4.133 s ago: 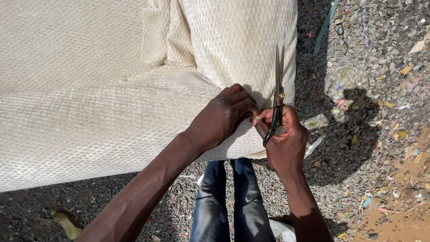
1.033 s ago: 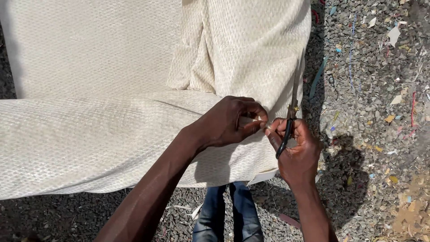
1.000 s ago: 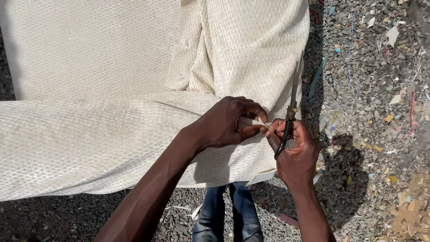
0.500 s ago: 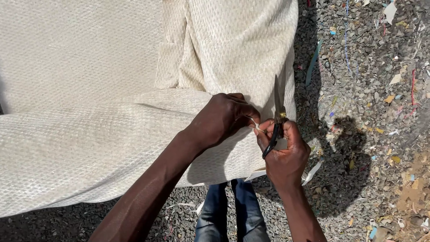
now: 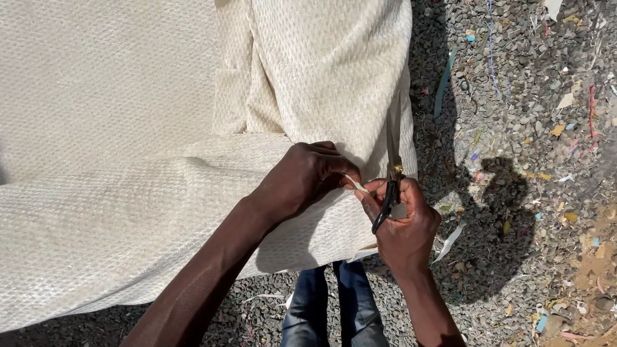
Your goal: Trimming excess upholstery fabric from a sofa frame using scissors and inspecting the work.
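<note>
A piece of furniture covered in cream woven fabric (image 5: 128,128) fills the left and middle of the head view. My left hand (image 5: 302,180) pinches the fabric at the front corner of the padded arm. My right hand (image 5: 402,222) is closed round the black handles of a pair of scissors (image 5: 391,173). The blades point up and away, lying against the cloth. A thin pale strand (image 5: 355,184) runs between the fingertips of the two hands, which almost touch.
Grey gravel (image 5: 514,96) strewn with coloured scraps lies to the right. Sandy earth (image 5: 591,270) shows at the lower right. My legs in blue jeans (image 5: 328,308) stand below the furniture's edge. A dark shadow (image 5: 501,205) falls on the gravel beside my right hand.
The view has drifted, so furniture and hands sit slightly further left and lower. Both hands stay together at the corner, with the scissors still upright in the right hand.
</note>
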